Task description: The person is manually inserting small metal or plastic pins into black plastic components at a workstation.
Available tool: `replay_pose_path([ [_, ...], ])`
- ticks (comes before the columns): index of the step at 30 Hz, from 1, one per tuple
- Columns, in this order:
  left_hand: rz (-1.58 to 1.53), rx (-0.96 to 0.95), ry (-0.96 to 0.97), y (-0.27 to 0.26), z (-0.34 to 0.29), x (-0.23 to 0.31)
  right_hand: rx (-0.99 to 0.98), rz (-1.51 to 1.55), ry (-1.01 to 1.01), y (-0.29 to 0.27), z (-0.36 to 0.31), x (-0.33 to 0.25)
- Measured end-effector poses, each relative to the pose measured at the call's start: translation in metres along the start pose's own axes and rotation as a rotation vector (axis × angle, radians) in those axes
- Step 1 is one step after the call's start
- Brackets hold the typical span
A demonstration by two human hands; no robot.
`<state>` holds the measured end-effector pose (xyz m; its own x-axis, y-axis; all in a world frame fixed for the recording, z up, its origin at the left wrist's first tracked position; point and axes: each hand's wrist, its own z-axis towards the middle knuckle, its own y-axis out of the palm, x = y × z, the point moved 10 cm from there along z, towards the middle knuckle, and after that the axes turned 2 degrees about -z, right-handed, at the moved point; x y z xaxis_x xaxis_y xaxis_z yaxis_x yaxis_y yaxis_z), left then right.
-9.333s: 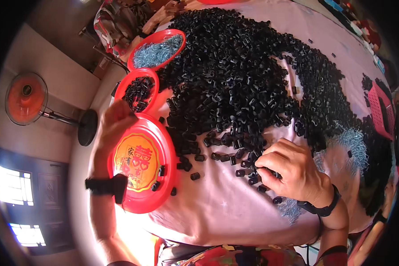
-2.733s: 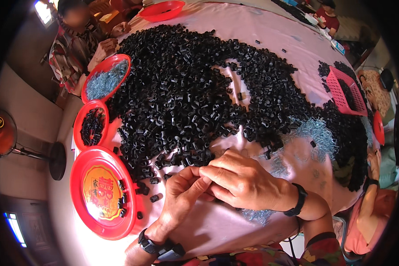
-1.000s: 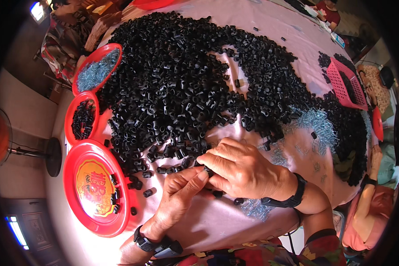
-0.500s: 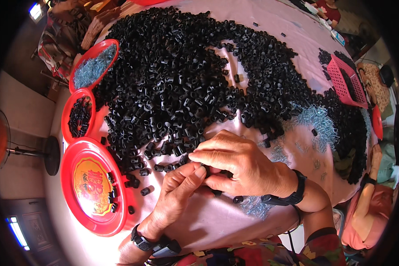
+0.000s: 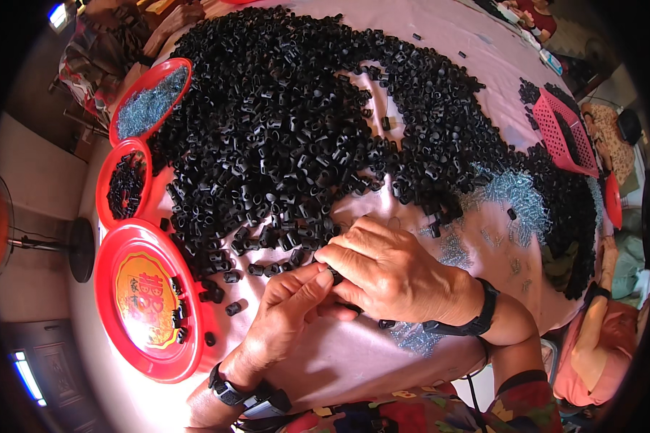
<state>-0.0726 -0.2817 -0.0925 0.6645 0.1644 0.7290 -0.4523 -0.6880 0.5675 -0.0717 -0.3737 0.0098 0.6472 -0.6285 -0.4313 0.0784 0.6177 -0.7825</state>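
Note:
My left hand [image 5: 285,314] and my right hand [image 5: 401,278] meet over the near part of the cloth, fingers closed together. Pinched between their fingertips is a small black plastic part [image 5: 335,275], mostly covered by the fingers. Just beyond them spreads a large heap of short, hollow black plastic pieces [image 5: 267,144], with a few strays near my left wrist. Small silvery-blue pieces [image 5: 417,338], perhaps springs, lie beside my right wrist.
Along the left edge stand a big red plate [image 5: 112,310] with a few black parts, a red bowl [image 5: 102,184] of black parts and a red dish [image 5: 115,123] of silvery-blue pieces. A pink basket [image 5: 565,133] sits at right. Other people are around the table.
My right fingers have curled in closer over my left fingertips, and the black part shows between them. My left hand stays nearly in place. The view has shifted slightly.

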Motion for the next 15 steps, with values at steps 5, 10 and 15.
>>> replay_pose_path([
  [5,-0.076,-0.003,0.025,0.004,-0.001,0.003,-0.025,-0.014,-0.043,-0.002,0.003,-0.005],
  [10,-0.076,0.003,0.094,0.005,-0.003,0.009,0.089,0.071,0.011,-0.010,0.004,0.005],
  [15,0.057,0.067,0.171,-0.001,-0.003,0.019,0.074,0.191,0.040,-0.019,0.010,0.006],
])
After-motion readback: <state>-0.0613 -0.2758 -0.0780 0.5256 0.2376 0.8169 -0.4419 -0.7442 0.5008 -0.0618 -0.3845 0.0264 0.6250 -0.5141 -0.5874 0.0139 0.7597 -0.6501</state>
